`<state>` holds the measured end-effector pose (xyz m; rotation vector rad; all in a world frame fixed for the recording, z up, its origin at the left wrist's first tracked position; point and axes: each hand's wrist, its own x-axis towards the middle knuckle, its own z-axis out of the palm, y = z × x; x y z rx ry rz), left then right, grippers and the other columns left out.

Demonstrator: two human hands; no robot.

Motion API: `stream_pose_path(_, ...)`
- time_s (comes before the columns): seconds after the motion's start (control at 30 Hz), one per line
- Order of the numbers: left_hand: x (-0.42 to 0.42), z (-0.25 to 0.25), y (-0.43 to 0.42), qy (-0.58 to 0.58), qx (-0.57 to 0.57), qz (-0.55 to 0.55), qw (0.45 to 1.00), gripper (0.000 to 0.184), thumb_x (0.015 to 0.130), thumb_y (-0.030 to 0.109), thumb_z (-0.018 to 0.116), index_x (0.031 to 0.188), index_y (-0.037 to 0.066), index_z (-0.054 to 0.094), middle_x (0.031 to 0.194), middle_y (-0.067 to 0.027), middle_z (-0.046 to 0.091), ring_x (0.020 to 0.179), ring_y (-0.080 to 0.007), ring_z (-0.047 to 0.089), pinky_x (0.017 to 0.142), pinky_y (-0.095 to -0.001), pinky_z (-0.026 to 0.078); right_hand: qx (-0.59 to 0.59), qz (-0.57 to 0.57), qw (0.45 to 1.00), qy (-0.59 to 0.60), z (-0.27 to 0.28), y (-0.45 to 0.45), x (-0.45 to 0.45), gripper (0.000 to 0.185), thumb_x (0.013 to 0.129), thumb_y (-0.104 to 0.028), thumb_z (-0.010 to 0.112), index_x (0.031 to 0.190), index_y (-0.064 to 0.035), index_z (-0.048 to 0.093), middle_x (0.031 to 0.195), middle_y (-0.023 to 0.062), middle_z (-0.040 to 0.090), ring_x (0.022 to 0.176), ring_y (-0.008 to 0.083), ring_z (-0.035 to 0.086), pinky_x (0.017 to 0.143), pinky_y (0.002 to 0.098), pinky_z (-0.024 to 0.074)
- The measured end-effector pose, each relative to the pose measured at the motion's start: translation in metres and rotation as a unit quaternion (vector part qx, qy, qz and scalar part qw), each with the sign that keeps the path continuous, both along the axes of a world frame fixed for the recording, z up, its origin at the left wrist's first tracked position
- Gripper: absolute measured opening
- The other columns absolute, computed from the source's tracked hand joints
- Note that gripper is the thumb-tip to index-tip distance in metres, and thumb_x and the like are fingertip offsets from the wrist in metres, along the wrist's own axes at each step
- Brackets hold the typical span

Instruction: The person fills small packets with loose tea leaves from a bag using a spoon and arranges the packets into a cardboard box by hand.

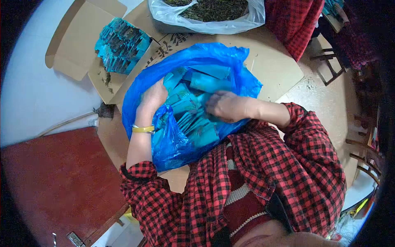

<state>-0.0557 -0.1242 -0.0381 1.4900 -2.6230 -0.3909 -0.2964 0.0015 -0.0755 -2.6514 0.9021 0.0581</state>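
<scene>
A large blue plastic bag (164,158) is sitting open in front of the person's body, its thin film looking glossy and creased. Inside, many small flat teal packets (207,82) are filling it, some lying loosely over one another, others leaning together in a fanned row low in the bag.

Flat brown cardboard (279,80) is spreading beneath the bag, dark printed characters (163,50) showing beyond its rim. A red-brown panel (57,177) is lying off to the left. Beyond the blue bag, a translucent bag (214,29) is holding dark, leafy bits (214,10); at upper left, an open carton (74,41) is holding a tight stack of teal packets (123,45). Red-and-black checked cloth (294,31) is hanging at upper right.

The left hand (154,97), a yellow band (142,129) circling its wrist, is reaching in at the bag's left side; its fingertips are hiding among the packets, so its grip cannot be told. The right hand (226,106), blurred, is bending its fingers over the packets from the right, part-closed; whether it is gripping one cannot be told. Both hands and a bunched fold of film are covering some packets.

The bag's mouth is facing upward, its long axis running from lower left to upper right. The upper packets are lying roughly crosswise; the fanned ones are slanting up to the right.
</scene>
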Motion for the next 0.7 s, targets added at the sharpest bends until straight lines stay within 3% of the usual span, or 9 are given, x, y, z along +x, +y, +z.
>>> stream_pose_path(0.03, 0.0, 0.002, -0.002, -0.001, -0.003, 0.001, 1.0, 0.038, 0.09, 0.023, 0.045, 0.117, 0.0, 0.058, 0.115, -0.0297, 0.058, 0.107, -0.0466, 0.055, 0.096, -0.0496, 0.043, -0.003, 0.001, 1.0, -0.001, -0.003, 0.001, 0.001, 0.034, 0.078, -0.021, 0.062, 0.107, -0.0049, 0.061, 0.119, 0.013, 0.059, 0.116, 0.0305, 0.054, 0.102, 0.0472, 0.0368)
stream_pose_path(0.13, 0.0, 0.007, -0.005, -0.143, 0.131, 0.062, 0.979, 0.041, 0.092, 0.025, 0.043, 0.123, 0.0, 0.056, 0.122, -0.03, 0.054, 0.111, -0.0464, 0.053, 0.097, -0.0497, 0.042, -0.02, 0.038, 0.993, -0.109, -0.018, 0.008, 0.003, 0.033, 0.074, -0.02, 0.065, 0.104, -0.0065, 0.061, 0.093, 0.0186, 0.065, 0.086, 0.0341, 0.065, 0.086, 0.0507, 0.0453)
stream_pose_path(0.3, -0.004, 0.014, -0.003, -0.178, 0.184, 0.066, 0.965, 0.044, 0.094, 0.028, 0.043, 0.126, 0.001, 0.053, 0.124, -0.0309, 0.052, 0.112, -0.0463, 0.052, 0.097, -0.0494, 0.042, 0.132, 0.004, 0.99, -0.053, 0.005, -0.006, -0.003, 0.034, 0.075, -0.018, 0.064, 0.106, -0.0071, 0.061, 0.1, 0.0182, 0.064, 0.09, 0.0349, 0.064, 0.08, 0.0464, 0.049)
stream_pose_path(0.43, -0.002, 0.007, 0.003, -0.095, 0.147, 0.041, 0.984, 0.045, 0.095, 0.031, 0.042, 0.128, 0.002, 0.053, 0.126, -0.0292, 0.052, 0.116, -0.045, 0.051, 0.1, -0.0482, 0.041, 0.188, -0.071, 0.973, -0.116, 0.023, -0.028, -0.015, 0.027, 0.078, -0.018, 0.061, 0.103, -0.0077, 0.06, 0.097, 0.0152, 0.064, 0.086, 0.0352, 0.063, 0.078, 0.045, 0.0496)
stream_pose_path(0.5, 0.004, -0.018, 0.001, -0.042, 0.135, 0.027, 0.99, 0.044, 0.095, 0.03, 0.045, 0.126, 0.001, 0.055, 0.127, -0.0278, 0.053, 0.119, -0.0433, 0.049, 0.102, -0.0466, 0.039, -0.115, -0.142, 0.953, -0.241, 0.01, -0.042, -0.024, 0.023, 0.081, -0.019, 0.059, 0.1, -0.0047, 0.06, 0.084, 0.0156, 0.065, 0.075, 0.0379, 0.063, 0.073, 0.0459, 0.0514)
stream_pose_path(0.53, 0.007, -0.027, -0.001, -0.016, 0.128, 0.019, 0.991, 0.043, 0.095, 0.03, 0.046, 0.125, 0.0, 0.056, 0.127, -0.027, 0.053, 0.121, -0.0425, 0.049, 0.103, -0.0458, 0.038, -0.116, -0.143, 0.953, -0.24, 0.007, -0.047, -0.026, 0.023, 0.081, -0.019, 0.059, 0.1, -0.0047, 0.06, 0.084, 0.0156, 0.065, 0.075, 0.0379, 0.063, 0.073, 0.0459, 0.0514)
stream_pose_path(0.63, -0.011, 0.019, 0.006, -0.095, 0.151, -0.042, 0.983, 0.044, 0.093, 0.027, 0.05, 0.128, 0.001, 0.055, 0.13, -0.0256, 0.052, 0.126, -0.0398, 0.045, 0.106, -0.0439, 0.035, 0.051, -0.226, 0.972, 0.047, 0.005, -0.063, -0.028, 0.033, 0.082, -0.018, 0.058, 0.111, -0.0036, 0.057, 0.095, 0.018, 0.066, 0.092, 0.0373, 0.063, 0.075, 0.0472, 0.0517)
stream_pose_path(0.7, -0.014, 0.025, 0.014, -0.132, 0.163, -0.067, 0.976, 0.045, 0.092, 0.026, 0.052, 0.129, 0.002, 0.054, 0.132, -0.0248, 0.051, 0.129, -0.0384, 0.043, 0.107, -0.043, 0.034, 0.062, -0.237, 0.968, 0.047, -0.008, -0.079, -0.033, 0.032, 0.083, -0.019, 0.057, 0.111, -0.0028, 0.058, 0.096, 0.0186, 0.065, 0.093, 0.0371, 0.063, 0.078, 0.0461, 0.0512)
